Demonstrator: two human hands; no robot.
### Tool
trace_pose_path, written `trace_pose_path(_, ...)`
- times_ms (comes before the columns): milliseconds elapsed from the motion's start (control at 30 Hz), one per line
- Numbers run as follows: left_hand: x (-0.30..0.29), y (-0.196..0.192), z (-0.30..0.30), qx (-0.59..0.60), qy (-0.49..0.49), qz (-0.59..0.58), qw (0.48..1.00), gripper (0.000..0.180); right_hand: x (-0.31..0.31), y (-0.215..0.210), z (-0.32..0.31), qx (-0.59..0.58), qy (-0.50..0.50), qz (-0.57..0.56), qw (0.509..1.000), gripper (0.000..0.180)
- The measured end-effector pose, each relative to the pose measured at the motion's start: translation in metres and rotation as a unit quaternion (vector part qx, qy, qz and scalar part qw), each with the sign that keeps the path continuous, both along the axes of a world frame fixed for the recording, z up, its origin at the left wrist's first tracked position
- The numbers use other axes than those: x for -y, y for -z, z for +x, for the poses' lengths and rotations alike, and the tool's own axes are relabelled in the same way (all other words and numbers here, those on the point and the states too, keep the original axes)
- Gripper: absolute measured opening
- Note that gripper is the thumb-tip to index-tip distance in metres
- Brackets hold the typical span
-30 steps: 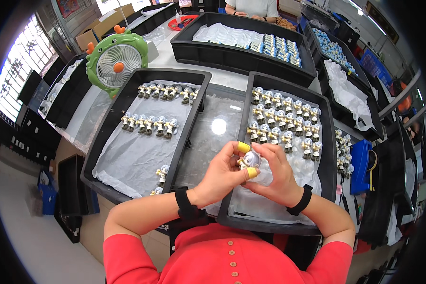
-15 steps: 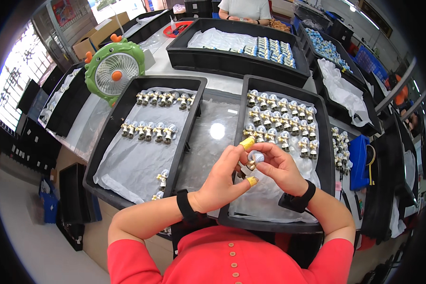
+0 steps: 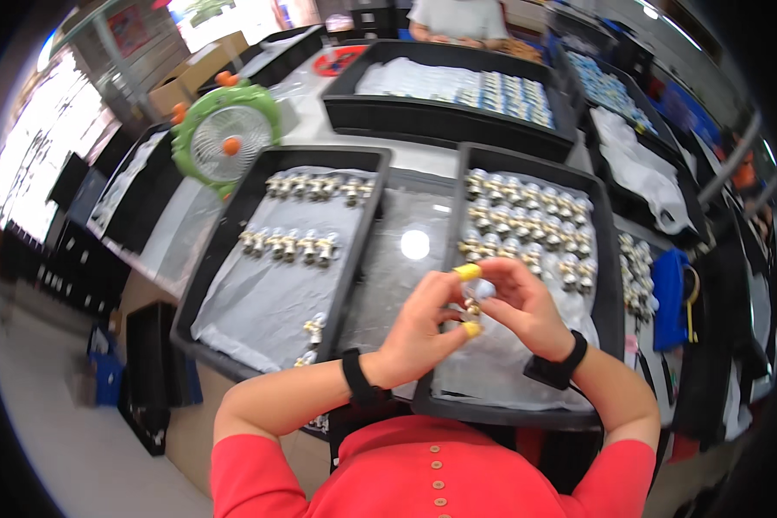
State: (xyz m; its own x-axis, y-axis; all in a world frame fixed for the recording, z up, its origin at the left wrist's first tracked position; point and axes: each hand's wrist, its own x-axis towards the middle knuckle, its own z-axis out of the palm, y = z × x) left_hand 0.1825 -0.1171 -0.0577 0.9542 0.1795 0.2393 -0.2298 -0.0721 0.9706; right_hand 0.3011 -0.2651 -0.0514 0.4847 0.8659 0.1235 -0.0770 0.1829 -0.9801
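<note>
Toy figure (image 3: 484, 291) is pinched in the right hand (image 3: 527, 312) above a tray (image 3: 610, 293); the left hand (image 3: 426, 321) is half open beside it. Seems a checking step; next calls for gentle turning.

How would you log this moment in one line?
Left hand: at held figurine, contact unclear | right hand: pinching it | place: over right tray | left tray: figurines on white lining
</note>
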Motion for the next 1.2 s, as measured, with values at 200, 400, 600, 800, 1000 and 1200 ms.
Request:
trace_pose_path(200,0.004,-0.001,0.0,0.022,0.011,0.001,1.0,0.051,0.002,-0.001,-0.012,0.021,0.072,0.005,0.997,0.047)
trace_pose_path(400,0.001,-0.001,-0.003,0.035,-0.039,0.104,0.993,0.045,0.005,-0.007,-0.016,0.025,0.073,-0.019,0.997,0.047)
trace_pose_path(600,-0.044,-0.035,0.005,0.06,-0.056,-0.172,0.982,0.043,0.003,-0.003,0.0,0.072,0.101,-0.029,0.992,0.037)
trace_pose_path(800,-0.15,-0.084,0.001,-0.033,-0.167,0.076,0.982,0.038,0.008,-0.004,0.007,0.058,0.123,-0.045,0.99,0.034)
trace_pose_path(1000,-0.209,-0.007,0.021,-0.29,-0.119,0.432,0.845,0.042,0.004,-0.004,0.009,0.084,0.103,-0.071,0.989,0.026)
trace_pose_path(1200,-0.189,0.018,0.051,-0.329,-0.096,0.51,0.789,0.028,0.007,-0.006,0.01,0.11,0.089,-0.083,0.986,0.021)
